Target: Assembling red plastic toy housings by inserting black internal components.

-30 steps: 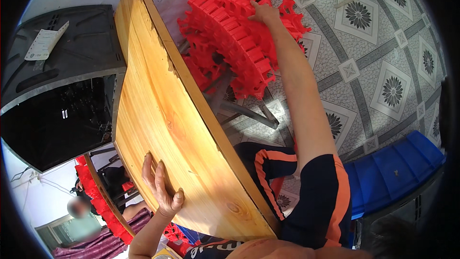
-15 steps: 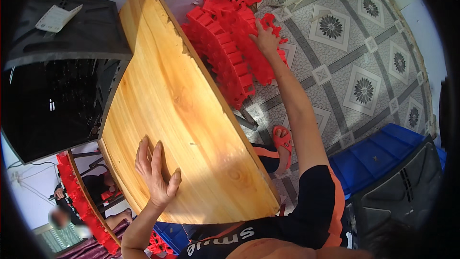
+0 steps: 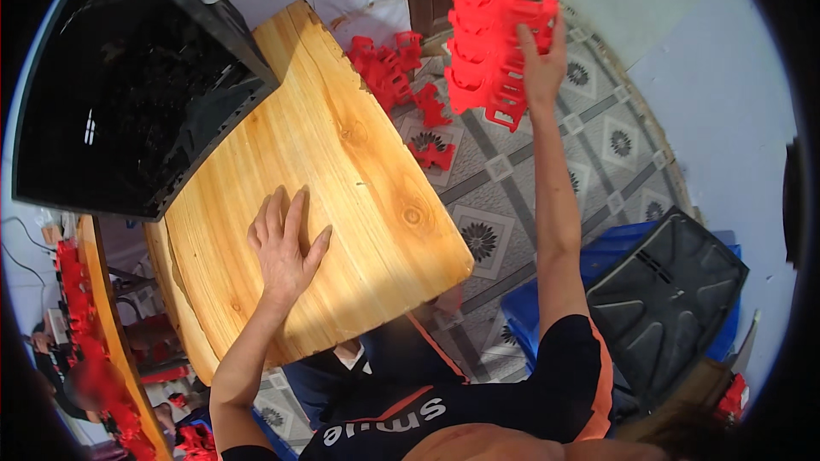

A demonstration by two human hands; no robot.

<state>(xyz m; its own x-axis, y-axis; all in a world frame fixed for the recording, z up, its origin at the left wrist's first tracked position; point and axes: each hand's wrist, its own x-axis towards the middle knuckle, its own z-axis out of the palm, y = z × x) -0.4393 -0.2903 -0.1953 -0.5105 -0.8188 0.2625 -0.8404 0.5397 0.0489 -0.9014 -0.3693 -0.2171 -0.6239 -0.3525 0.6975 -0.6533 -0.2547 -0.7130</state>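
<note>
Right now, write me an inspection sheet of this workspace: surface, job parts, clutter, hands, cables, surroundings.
Surface: wooden tabletop, knotted, with chipped edges.
Job's things: stack of red plastic frames, held up beyond the tabletop's right side.
Clutter: loose red plastic pieces on the patterned tile floor, beyond the table's right edge.
Left hand: palm down on the tabletop, holding nothing.
Right hand: gripping the red stack by its right side.
Cables: thin dark cable at the far left; its ends cannot be traced.
Surroundings: black screen at left; black ribbed panel over blue plastic at right.
</note>
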